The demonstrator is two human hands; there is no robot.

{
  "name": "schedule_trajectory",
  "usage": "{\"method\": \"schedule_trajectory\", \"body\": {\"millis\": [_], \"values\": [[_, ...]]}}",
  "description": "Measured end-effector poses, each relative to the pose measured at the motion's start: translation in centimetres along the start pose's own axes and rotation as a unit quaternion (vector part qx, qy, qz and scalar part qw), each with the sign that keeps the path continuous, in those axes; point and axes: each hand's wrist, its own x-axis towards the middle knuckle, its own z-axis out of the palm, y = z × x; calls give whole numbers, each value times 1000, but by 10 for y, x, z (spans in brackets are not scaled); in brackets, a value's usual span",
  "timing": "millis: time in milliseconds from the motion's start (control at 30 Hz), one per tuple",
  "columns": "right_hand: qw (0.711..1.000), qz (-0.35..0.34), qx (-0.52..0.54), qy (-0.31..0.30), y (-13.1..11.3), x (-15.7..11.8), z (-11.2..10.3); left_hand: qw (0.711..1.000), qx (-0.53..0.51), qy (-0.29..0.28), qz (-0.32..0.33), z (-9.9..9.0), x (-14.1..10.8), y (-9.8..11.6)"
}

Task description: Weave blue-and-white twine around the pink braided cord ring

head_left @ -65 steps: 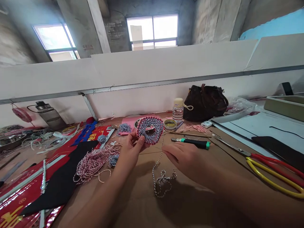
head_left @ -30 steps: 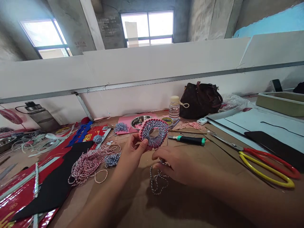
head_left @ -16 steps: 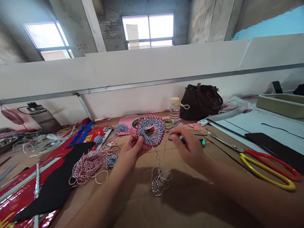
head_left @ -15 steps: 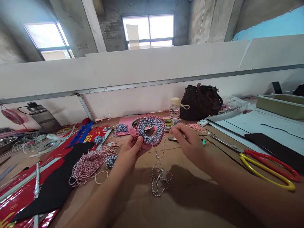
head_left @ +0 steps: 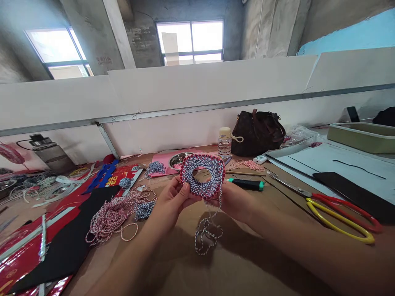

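Observation:
A woven cord ring [head_left: 217, 176], blue and white with a red edge, is held up in the middle of the view. My left hand [head_left: 175, 195] grips its lower left side, thumb on the front. At its lower right side my right hand [head_left: 234, 200] is closed round the edge, with its fingertips partly hidden behind the ring. A loose black-and-white cord [head_left: 205, 238] hangs from the ring in loops over the brown table surface. Just right of the ring lies a black and green marker [head_left: 248, 184].
Scissors [head_left: 339, 209] with red and yellow handles lie at the right. Pink cord [head_left: 109, 216] and a black sheet [head_left: 70, 234] are at the left. Behind stand a jar [head_left: 224, 144], a dark bag [head_left: 257, 133] and a metal bowl [head_left: 177, 159].
My right hand has moved left and down onto the ring, uncovering the marker. The ring has shifted slightly right and looks larger. The view has turned a little.

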Motion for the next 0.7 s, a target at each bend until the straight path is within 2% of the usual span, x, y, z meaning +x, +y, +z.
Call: {"method": "schedule_trajectory", "body": {"millis": [100,167,267,367,433,467,500,567,633,667,700], "values": [[993,-33,32,109,-8,11,-16,1000,-15,17,-1,-6,4,0],[987,-61,31,148,-19,16,-29,998,-32,49,-2,-12,9,2],[985,-96,4,141,-38,17,-45,993,-53,108,-2,-22,16,6],[991,-81,-47,95,-53,12,-50,987,-48,150,-7,-32,21,10],[982,-72,-158,67,-59,8,-49,985,-43,168,-11,-35,24,12],[963,-87,-247,66,-61,6,-48,983,-43,176,-13,-36,25,13],[928,-112,-348,71,-62,5,-47,982,-45,184,-14,-36,25,15],[824,-167,-534,86,-63,3,-46,979,-50,199,-9,-36,25,18],[735,-196,-643,87,-63,2,-48,976,-57,210,3,-36,25,21],[705,-200,-676,79,-64,2,-50,975,-60,215,9,-36,25,23],[688,-201,-694,70,-64,3,-53,973,-63,220,12,-37,25,24]]}}
